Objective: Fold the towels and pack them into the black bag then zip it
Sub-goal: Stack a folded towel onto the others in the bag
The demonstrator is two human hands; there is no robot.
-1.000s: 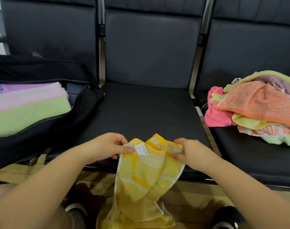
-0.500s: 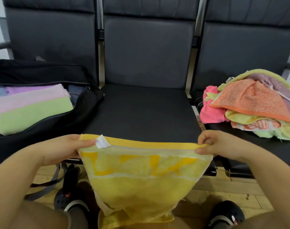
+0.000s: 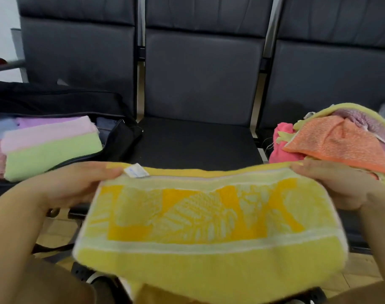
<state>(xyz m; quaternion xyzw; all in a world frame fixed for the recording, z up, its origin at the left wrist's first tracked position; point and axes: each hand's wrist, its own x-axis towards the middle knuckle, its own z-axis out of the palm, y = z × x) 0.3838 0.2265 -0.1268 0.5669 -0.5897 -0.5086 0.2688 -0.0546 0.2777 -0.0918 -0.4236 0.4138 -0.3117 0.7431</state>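
Black seats (image 3: pixel 193 143): open black bag (image 3: pixel 119 139) left, towel pile (image 3: pixel 338 141) right.

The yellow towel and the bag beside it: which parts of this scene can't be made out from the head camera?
- Yellow towel: its lower part runs off the bottom edge; the label's print is too small and blurred.
- Left hand and right hand: the towel hides the fingers behind it.
- Black bag: its left part is cut off; its depth is hidden by the folded towels.

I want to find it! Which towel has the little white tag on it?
The yellow towel stretched between both hands, with the white tag on its top edge by the left hand. No tag shows on the bagged or piled towels.
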